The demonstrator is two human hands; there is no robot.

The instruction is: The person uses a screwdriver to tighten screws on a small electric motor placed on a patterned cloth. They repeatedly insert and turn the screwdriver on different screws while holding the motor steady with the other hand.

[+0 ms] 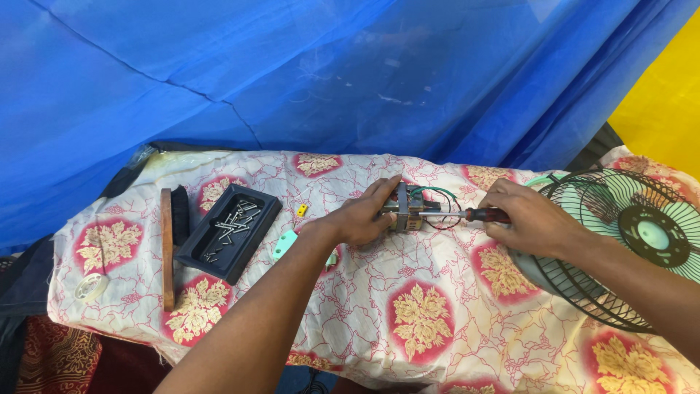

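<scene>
My left hand grips a small metal fan motor with green and dark wires, holding it on the floral cloth-covered table. In my right hand is a screwdriver with a red and black handle. Its shaft points left into the motor's side. Both hands are near the table's far middle, a short gap apart.
A black tray holding several screws sits at left, beside a wooden-backed brush. A roll of white tape lies at far left. A green fan with a black wire guard rests at right. Blue tarp hangs behind.
</scene>
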